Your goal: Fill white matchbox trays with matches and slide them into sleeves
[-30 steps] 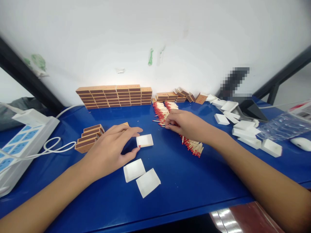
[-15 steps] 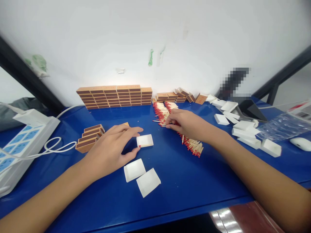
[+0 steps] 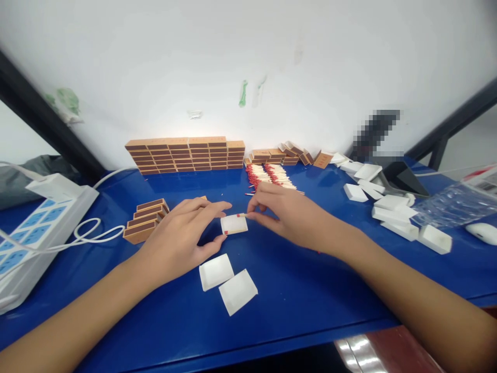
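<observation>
My right hand [image 3: 277,212] pinches a red-tipped match [image 3: 241,215] over the right part of a small white tray [image 3: 234,224]. Along the tray's near side lies another match [image 3: 237,231]. My left hand [image 3: 182,225] is spread at the tray's left end, thumb and forefinger apart, with the thumb at its near left corner. Two white trays, one here [image 3: 216,272] and one beside it [image 3: 238,291], lie nearer the front edge. Behind my right hand is a pile of matches [image 3: 267,175]; other matches are mostly hidden under that arm.
Stacked matchboxes [image 3: 186,155] line the wall, with loose boxes [image 3: 297,152] to their right. More matchboxes [image 3: 145,221] sit beside my left hand. White trays [image 3: 396,207] are heaped at right. A power strip [image 3: 42,228] with white cables is at far left on the blue table [image 3: 295,305].
My right hand has moved left from the match pile to the white tray, bringing a match. My left hand has stayed about where it was.
</observation>
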